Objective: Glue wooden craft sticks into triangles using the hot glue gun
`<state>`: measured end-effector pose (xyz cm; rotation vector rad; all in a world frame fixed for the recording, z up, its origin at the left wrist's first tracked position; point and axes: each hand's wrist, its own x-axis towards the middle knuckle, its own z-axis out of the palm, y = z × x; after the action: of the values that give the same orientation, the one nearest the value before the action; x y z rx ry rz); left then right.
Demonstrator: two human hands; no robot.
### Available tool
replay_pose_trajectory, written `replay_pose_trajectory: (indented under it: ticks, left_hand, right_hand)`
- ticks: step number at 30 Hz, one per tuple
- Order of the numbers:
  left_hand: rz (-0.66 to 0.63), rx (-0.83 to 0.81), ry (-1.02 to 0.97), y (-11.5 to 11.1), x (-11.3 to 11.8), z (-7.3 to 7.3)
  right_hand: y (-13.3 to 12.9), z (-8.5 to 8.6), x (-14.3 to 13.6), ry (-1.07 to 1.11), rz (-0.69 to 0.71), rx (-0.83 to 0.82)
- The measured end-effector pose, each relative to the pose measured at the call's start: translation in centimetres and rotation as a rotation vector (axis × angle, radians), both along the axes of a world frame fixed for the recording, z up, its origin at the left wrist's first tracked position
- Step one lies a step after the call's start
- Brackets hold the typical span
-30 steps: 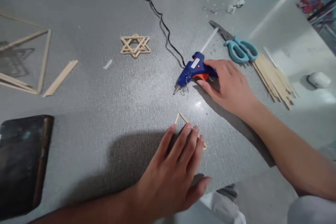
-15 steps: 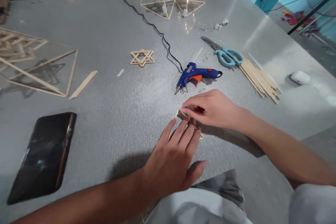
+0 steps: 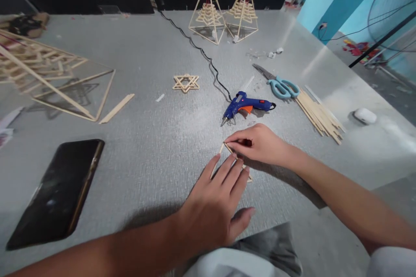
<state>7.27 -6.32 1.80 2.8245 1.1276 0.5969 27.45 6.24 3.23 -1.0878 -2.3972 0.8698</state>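
Observation:
Flat on the grey table lies a small triangle of thin wooden sticks (image 3: 222, 148), mostly covered by my hands. My left hand (image 3: 216, 199) rests over it with fingers stretched out, the fingertips pressing on its sticks. At the triangle's far corner, my right hand (image 3: 260, 143) pinches the stick end between thumb and forefinger. Just beyond my right hand lies a blue glue gun (image 3: 242, 104) with an orange trigger, its nozzle toward the triangle. A small six-pointed wooden star (image 3: 186, 82) sits farther off to the left.
Light-blue scissors (image 3: 281, 86) and a bundle of wooden sticks (image 3: 318, 114) lie at right, near a white case (image 3: 364, 115). A phone (image 3: 56, 192) is at left, below a large stick frame (image 3: 105, 95). Two stick pyramids (image 3: 208, 17) stand behind; a black cord (image 3: 198, 47) crosses the table.
The view has tilted up, so more of the pyramids and back wall shows. Both hands keep nearly the same hold on the triangle.

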Motion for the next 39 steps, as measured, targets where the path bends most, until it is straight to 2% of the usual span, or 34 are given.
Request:
replay_pose_trajectory:
  ticks: [15,29,39]
  left_hand:
    - [0.002,-0.033,-0.016,0.04,-0.07,-0.02]
    - [-0.008,-0.104,0.053,0.19,-0.03,0.46]
    - [0.001,-0.116,0.081,0.18,-0.09,0.55]
  right_hand:
    - [0.05,0.16,-0.05,0.005,0.009,-0.029]
    - [0.35,-0.26,0.10,0.039,0.031,-0.028]
    - [0.30,0.34,0.22,0.016,0.050,-0.050]
